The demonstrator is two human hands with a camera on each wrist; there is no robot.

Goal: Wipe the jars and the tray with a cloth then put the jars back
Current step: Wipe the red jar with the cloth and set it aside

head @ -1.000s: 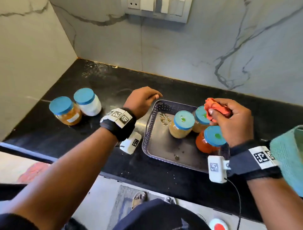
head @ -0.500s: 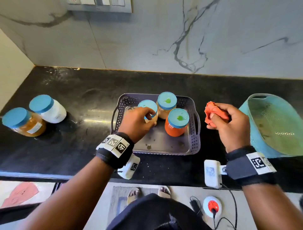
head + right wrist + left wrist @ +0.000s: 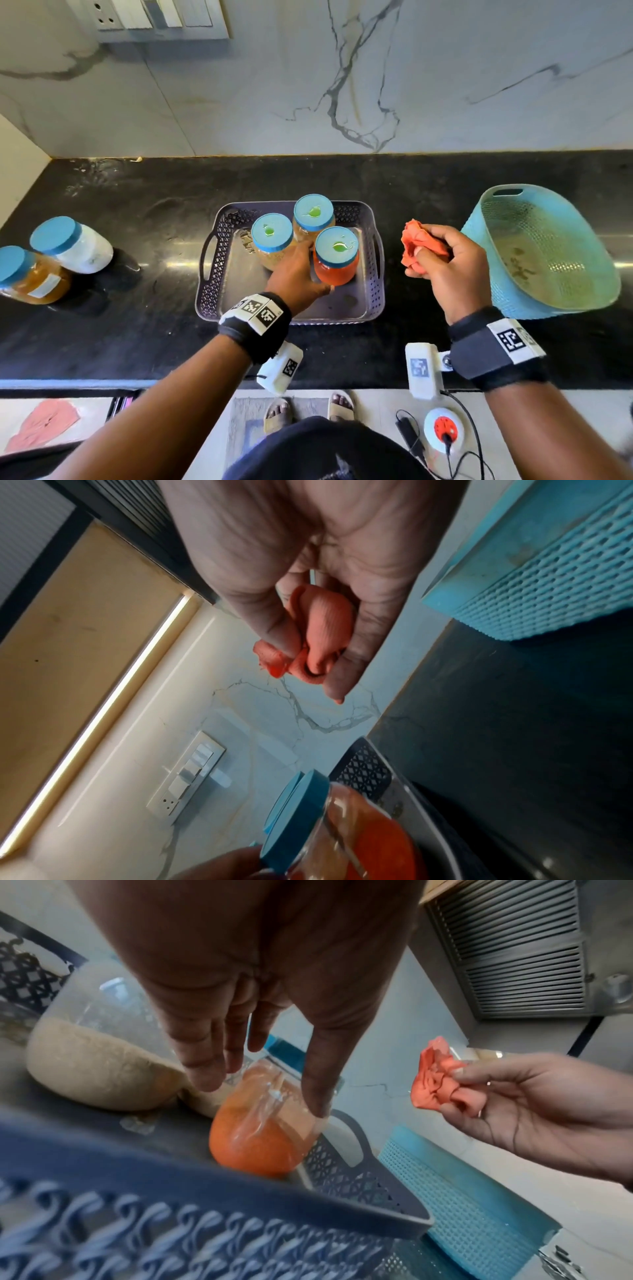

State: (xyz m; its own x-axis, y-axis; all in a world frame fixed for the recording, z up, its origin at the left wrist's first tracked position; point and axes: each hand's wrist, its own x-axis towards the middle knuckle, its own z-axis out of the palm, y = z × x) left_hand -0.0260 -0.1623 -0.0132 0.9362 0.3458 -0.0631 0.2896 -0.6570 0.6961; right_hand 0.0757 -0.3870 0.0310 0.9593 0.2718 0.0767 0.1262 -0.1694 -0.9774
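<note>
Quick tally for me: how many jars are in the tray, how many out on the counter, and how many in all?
Blue-lidded jars in the grey perforated tray: 3
Blue-lidded jars on the black counter: 2
Total: 5

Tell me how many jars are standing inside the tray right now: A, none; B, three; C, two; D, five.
B: three blue-lidded jars stand in the tray, while two more sit on the counter off to the left.

Teal perforated basket (image 3: pixel 513 219) on black counter (image 3: pixel 137 335), wall switch panel (image 3: pixel 154 17)
</note>
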